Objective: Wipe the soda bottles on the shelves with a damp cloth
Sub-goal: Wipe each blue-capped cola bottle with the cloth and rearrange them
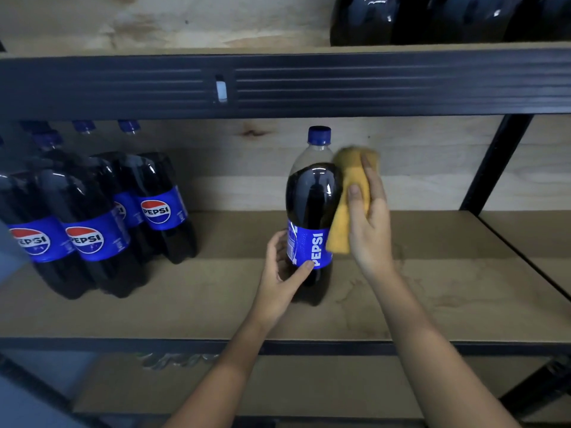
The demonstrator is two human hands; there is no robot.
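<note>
A large Pepsi bottle (312,199) with a blue cap and blue label stands upright on the middle shelf board (216,298). My left hand (282,273) grips its lower body, thumb on the label. A folded yellow cloth (350,193) is pressed by my right hand (369,217) against the bottle's right side, from the shoulder down to the label. Several more Pepsi bottles (89,230) stand grouped at the left of the same shelf.
A dark metal beam (309,84) fronts the upper shelf, where more dark bottles (432,20) stand at the right. A black upright post (494,165) rises at the right. The shelf's front rail (123,344) runs below my arms, with a lower shelf beneath.
</note>
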